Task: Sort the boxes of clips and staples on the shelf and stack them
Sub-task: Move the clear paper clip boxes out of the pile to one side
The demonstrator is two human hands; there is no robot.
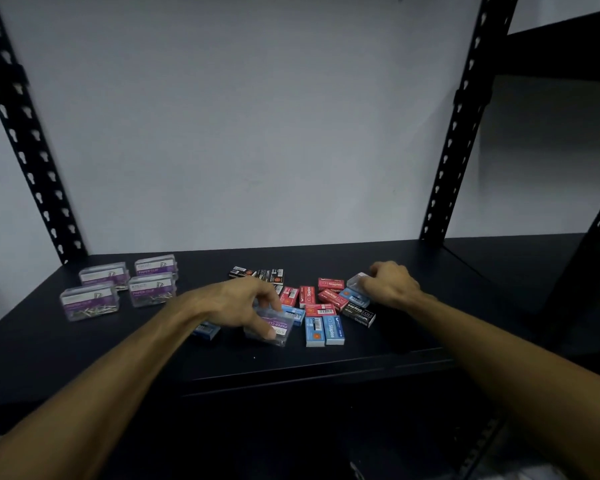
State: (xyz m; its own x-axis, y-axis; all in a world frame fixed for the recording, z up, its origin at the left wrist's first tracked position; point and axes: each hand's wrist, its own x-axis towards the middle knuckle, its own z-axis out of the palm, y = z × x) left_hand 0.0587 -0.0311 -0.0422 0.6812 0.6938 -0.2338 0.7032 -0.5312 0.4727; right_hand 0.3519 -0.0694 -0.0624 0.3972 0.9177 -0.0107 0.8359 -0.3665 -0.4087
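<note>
Left grip [243, 303] curled round clear clip box [274, 325]; right grip [390, 282] round another [355, 279]

Plain pale grey wall [250, 133] behind rack. Two black perforated metal uprights [465, 126], one at each rear corner, keyhole slots along full length. Second black shelf unit [568, 43] adjoins right edge, its upper board in shadow.

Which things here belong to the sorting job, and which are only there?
Job:
- clear plastic paper clip boxes with purple labels
- small red, blue and black cardboard staple boxes
- left hand
- right hand

Only there:
- black metal shelf
- black perforated uprights
- white wall
</note>
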